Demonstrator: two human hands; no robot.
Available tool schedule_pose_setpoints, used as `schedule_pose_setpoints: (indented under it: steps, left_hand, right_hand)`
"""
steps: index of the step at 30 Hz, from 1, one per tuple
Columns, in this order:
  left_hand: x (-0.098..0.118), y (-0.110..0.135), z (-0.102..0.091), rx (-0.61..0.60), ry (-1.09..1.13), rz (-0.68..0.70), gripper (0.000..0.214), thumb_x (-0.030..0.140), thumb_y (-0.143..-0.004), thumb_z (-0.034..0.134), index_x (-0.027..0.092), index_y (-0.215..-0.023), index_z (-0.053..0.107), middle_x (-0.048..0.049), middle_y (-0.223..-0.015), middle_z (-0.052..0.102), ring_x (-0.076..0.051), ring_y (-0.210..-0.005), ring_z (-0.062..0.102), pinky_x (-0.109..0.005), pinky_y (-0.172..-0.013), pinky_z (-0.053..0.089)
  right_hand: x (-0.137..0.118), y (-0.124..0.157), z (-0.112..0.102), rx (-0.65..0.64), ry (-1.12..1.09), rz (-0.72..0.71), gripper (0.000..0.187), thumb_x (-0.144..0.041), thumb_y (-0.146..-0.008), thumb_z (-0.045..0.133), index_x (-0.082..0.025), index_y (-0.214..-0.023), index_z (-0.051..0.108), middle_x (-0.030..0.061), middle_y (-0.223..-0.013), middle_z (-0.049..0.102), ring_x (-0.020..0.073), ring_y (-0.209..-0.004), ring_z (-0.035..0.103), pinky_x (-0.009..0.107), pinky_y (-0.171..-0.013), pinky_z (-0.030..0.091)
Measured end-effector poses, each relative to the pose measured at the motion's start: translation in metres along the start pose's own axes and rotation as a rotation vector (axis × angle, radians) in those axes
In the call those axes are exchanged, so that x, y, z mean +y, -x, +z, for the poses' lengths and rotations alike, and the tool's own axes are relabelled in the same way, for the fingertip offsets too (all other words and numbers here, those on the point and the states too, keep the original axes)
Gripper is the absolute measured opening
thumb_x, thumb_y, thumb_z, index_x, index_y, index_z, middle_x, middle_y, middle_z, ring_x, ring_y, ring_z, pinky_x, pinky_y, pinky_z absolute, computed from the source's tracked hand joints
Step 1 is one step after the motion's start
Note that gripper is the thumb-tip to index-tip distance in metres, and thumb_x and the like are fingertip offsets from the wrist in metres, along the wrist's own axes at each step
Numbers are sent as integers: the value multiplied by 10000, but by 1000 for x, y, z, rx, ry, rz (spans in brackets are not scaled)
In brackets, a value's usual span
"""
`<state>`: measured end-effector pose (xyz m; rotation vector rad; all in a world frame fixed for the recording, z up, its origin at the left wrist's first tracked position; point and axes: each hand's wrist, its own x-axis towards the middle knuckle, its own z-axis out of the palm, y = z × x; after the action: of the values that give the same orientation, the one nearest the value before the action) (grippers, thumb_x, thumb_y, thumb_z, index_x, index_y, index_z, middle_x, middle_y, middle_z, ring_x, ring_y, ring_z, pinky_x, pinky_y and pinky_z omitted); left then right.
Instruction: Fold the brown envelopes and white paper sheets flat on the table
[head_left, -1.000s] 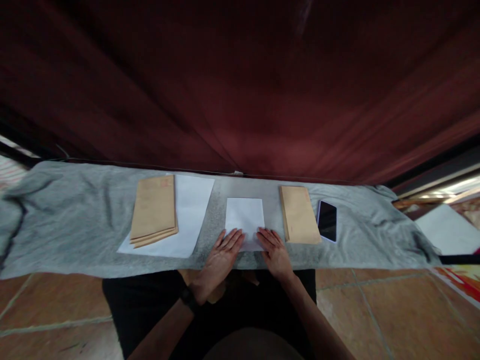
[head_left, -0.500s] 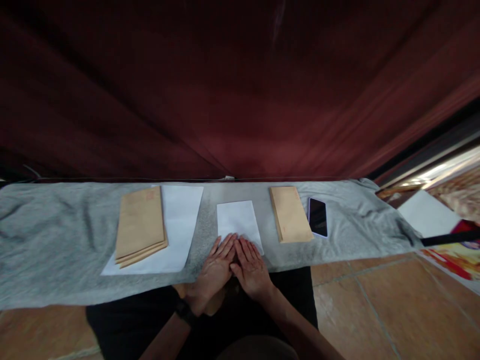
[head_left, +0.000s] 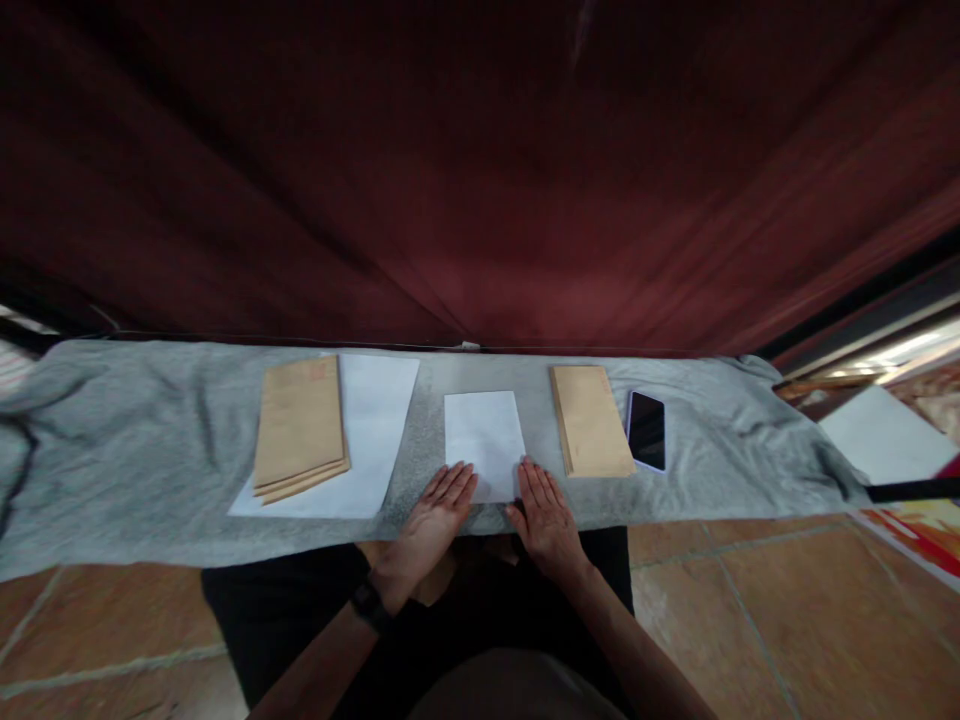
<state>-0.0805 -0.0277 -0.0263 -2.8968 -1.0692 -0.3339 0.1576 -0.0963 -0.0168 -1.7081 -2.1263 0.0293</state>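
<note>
A folded white sheet of paper lies flat on the grey cloth in front of me. My left hand rests flat at its lower left edge, fingers stretched out over the corner. At the lower right edge lies my right hand, also flat, with its fingertips touching the paper's side. Neither hand grips anything. To the left, a stack of brown envelopes sits on top of larger white sheets. Another stack of brown envelopes is to the right of the paper.
A phone lies just right of the right-hand envelopes. The grey cloth covers a narrow table, its far edge against a dark red curtain. A white board-like item stands low at the far right, above the tiled floor.
My hands have moved apart, from together on the paper's lower part to its left and right edges. More of the paper now shows. The view has shifted slightly.
</note>
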Motion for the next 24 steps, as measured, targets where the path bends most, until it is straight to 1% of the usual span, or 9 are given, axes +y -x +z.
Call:
schedule_pose_setpoints:
  steps: [7,9,11,13,15,18,20,22,24]
  left_hand:
    - [2,-1,-16,47,121,-52,364,184,-1024,434,179,-1353,588,-110,-1454,597,-204,-1370,542,-428,-1170,425]
    - [4,-3,-21,89,189,-91,345,214,-1033,437,188,-1328,613,-106,-1404,638,-209,-1320,588,-429,-1145,452]
    - [7,-7,-30,158,302,-167,346,263,-1044,433,200,-1328,619,-99,-1364,668,-213,-1268,628,-420,-1110,484]
    - [13,-13,-42,252,474,-301,353,318,-1051,429,214,-1322,628,-90,-1316,698,-217,-1208,663,-406,-1070,512]
    - [19,-22,-56,394,691,-509,346,377,-1048,436,214,-1236,677,-83,-1201,746,-221,-1112,701,-388,-1012,541]
    - [28,-42,-74,708,1103,-889,370,505,-999,510,199,-1041,714,-72,-1031,767,-209,-947,722,-333,-853,591]
    - [32,-53,-79,887,1441,-1039,393,560,-940,588,197,-1051,691,-71,-1080,755,-196,-929,718,-309,-793,603]
    - [34,-59,-76,938,1701,-1097,410,552,-878,672,200,-1089,667,-74,-1136,744,-189,-937,719,-309,-785,609]
    - [35,-56,-67,889,1815,-1148,396,502,-841,718,199,-1088,657,-76,-1124,745,-183,-912,726,-320,-776,619]
  right_hand:
    - [13,0,-1,20,-260,30,532,-333,-1028,464,-190,-1540,433,135,-1551,486,292,-1443,450,530,-1193,381]
    - [19,-2,-2,47,-397,91,473,-332,-1026,457,-229,-1483,517,113,-1502,549,276,-1401,503,524,-1176,405]
    - [23,-7,-5,90,-539,229,473,-380,-1013,483,-249,-1464,540,102,-1481,571,274,-1379,527,513,-1164,420]
    - [23,-14,-10,137,-692,417,525,-454,-993,514,-262,-1481,517,96,-1485,569,278,-1371,535,505,-1153,428]
    - [20,-23,-16,186,-855,569,563,-515,-971,533,-262,-1474,525,95,-1476,578,280,-1356,549,500,-1149,428]
    - [15,-38,-21,263,-1054,662,565,-563,-929,578,-248,-1397,602,105,-1437,610,281,-1290,596,507,-1139,434]
    - [12,-45,-19,282,-1147,688,577,-578,-902,611,-251,-1378,611,111,-1421,621,279,-1238,629,512,-1110,465]
    - [8,-49,-14,242,-1237,713,594,-599,-900,604,-245,-1377,599,126,-1375,651,281,-1180,666,507,-1044,523]
    - [5,-52,-8,143,-1335,709,591,-634,-938,518,-221,-1352,599,145,-1267,705,288,-1112,704,505,-954,581]
